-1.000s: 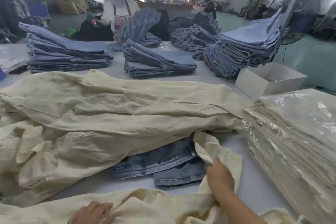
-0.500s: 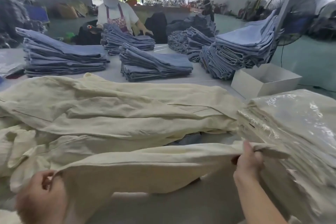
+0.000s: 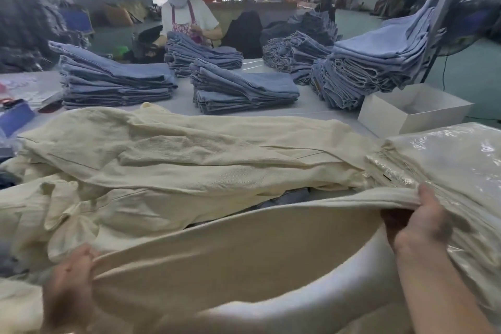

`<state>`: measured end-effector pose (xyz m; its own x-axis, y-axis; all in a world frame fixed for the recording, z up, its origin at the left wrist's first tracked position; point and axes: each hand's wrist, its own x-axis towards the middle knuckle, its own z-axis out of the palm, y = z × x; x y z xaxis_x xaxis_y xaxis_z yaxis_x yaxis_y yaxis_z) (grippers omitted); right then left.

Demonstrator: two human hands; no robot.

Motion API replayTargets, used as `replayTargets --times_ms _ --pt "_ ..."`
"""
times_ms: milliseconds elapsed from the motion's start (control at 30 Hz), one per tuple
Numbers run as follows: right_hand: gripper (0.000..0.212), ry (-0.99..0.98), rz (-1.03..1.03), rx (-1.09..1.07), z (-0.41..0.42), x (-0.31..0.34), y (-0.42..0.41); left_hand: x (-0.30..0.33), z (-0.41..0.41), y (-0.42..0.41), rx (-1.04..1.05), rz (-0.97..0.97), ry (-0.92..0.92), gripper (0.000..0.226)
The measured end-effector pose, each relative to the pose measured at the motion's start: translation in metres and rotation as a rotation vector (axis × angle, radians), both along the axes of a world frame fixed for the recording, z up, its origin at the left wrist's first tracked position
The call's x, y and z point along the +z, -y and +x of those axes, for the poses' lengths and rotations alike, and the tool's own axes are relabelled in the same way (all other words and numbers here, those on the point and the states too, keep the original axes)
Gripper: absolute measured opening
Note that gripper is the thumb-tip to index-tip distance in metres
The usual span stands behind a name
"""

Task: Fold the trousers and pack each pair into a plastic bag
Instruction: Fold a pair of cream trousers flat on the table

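Table (image 3: 179,97): carried folded blue denim stacks (image 3: 116,84) at the far side
Loose pile (image 3: 168,160): cream trousers heaped across the middle
Bagged stack (image 3: 450,165): plastic-wrapped cream pairs at right
Held trousers (image 3: 233,257): stretched taut between both hands, above the table
Right hand (image 3: 423,222): fingers clamped on one end
Left hand (image 3: 70,274): gripped the other end

grey table (image 3: 311,106) under trouser piles (image 3: 173,160), denim stacks (image 3: 244,89)

The cream trousers (image 3: 217,266) were matt woven cloth with a fine rib. The bags (image 3: 447,160) were glossy, crinkled clear plastic. The jeans (image 3: 244,89) were matt blue denim.
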<state>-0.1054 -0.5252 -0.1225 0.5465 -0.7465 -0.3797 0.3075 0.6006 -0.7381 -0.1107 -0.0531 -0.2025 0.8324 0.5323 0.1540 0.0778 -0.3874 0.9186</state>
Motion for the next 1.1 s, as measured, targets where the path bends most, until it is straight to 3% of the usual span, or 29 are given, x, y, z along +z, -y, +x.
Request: replayTargets --times_ms 67,167,267,367,433,533,600,700,800,933,1100 --pt "0.023 0.006 -0.098 0.013 0.007 0.012 0.004 0.003 0.01 -0.004 0.048 0.031 0.012 0.03" --pt "0.034 -0.035 -0.34 0.198 0.026 0.013 -0.002 0.007 0.029 0.001 0.014 0.24 -0.088 0.007" --pt "0.028 -0.266 -0.66 0.28 0.039 -0.02 -0.011 -0.01 0.04 0.013 0.038 0.527 -0.184 0.035" --pt "0.036 -0.535 -1.014 0.359 0.031 -0.071 -0.032 -0.025 0.021 0.035 0.048 0.653 -0.166 0.046" --pt "0.05 -0.618 -1.347 0.553 0.018 -0.108 -0.056 -0.043 0.002 0.052 -0.018 0.682 -0.195 0.049" --pt "0.066 -0.777 -1.855 1.038 0.001 -0.161 -0.088 -0.075 -0.018 0.069 -0.263 0.736 -0.386 0.064" --pt "0.067 -0.878 -1.935 1.184 -0.005 -0.181 -0.097 -0.087 -0.019 0.072 -0.399 0.828 -0.51 0.068" --pt "0.068 -0.912 -1.959 1.179 -0.008 -0.183 -0.097 -0.089 -0.012 0.064 -0.394 0.819 -0.606 0.055" --pt "0.068 -0.941 -1.954 1.214 -0.01 -0.175 -0.096 -0.079 -0.03 0.051 -0.333 0.78 -0.465 0.076" --pt "0.07 -1.044 -1.902 1.292 -0.02 -0.149 -0.105 -0.069 -0.079 0.023 -0.212 0.731 -0.477 0.052" --pt "0.063 -0.781 -2.016 1.284 -0.048 -0.124 -0.145 -0.054 -0.14 -0.012 0.013 0.635 -0.324 0.04"
